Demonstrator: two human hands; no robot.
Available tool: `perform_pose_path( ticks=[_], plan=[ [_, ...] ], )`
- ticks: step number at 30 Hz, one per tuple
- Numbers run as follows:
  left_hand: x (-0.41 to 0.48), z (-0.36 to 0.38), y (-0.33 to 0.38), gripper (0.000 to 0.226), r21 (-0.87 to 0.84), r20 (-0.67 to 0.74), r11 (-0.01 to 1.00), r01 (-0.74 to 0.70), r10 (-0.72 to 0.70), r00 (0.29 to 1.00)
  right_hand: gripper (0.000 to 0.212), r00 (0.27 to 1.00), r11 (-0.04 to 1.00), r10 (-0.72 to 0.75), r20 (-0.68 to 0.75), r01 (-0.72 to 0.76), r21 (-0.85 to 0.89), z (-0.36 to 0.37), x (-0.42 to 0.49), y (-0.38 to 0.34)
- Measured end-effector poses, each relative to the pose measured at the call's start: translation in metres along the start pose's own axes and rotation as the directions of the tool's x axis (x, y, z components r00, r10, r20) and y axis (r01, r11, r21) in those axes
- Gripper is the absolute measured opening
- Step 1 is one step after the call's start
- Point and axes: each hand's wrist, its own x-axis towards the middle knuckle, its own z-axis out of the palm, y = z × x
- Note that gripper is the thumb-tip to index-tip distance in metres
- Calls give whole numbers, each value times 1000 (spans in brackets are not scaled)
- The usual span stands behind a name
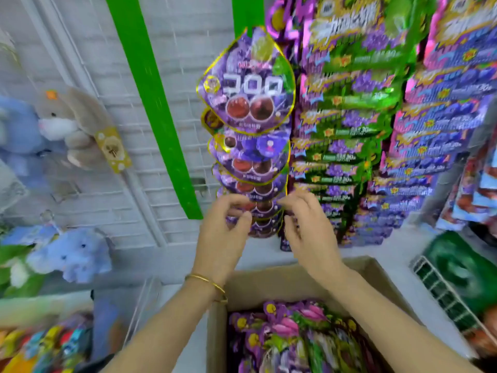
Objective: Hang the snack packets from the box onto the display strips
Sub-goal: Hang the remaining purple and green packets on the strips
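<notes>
A column of purple grape snack packets (pixel 246 84) hangs down a green display strip (pixel 247 14). My left hand (pixel 223 238) and my right hand (pixel 309 230) are raised at the strip's lower end, one on each side of a low purple packet (pixel 262 208). Fingers and thumb of each hand curl in and pinch that packet's edges, though the view is blurred. Below my arms stands an open cardboard box (pixel 269 281) filled with several purple and pink snack packets (pixel 290 335). A second green strip (pixel 153 103) to the left hangs bare.
Dense rows of green and purple packets (pixel 349 117) hang to the right. Plush toys (pixel 67 122) hang on the white wire grid at left. A wire basket with green bags (pixel 457 278) sits at right, and colourful packets (pixel 40 345) lie at lower left.
</notes>
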Motion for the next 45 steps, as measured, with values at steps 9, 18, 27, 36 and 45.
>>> perform_pose_path(
  ticks=[9,18,27,36,45],
  plan=[
    [-31,13,-70,17,295,422,927,231,-343,839,48,407,779,570,714,-543,-313,85,-183,94],
    [-30,14,-70,16,202,439,884,421,-466,768,112,200,832,543,816,3,-555,110,-210,88],
    [-32,11,-68,16,208,442,886,414,-462,768,105,268,779,595,758,40,-626,111,-204,83],
    [-34,11,-71,16,237,444,887,396,-461,768,26,382,837,538,751,-343,-425,98,-194,95],
    [-49,22,-84,39,502,652,849,168,-499,571,32,522,661,363,772,-728,182,54,-133,84]
  ],
)
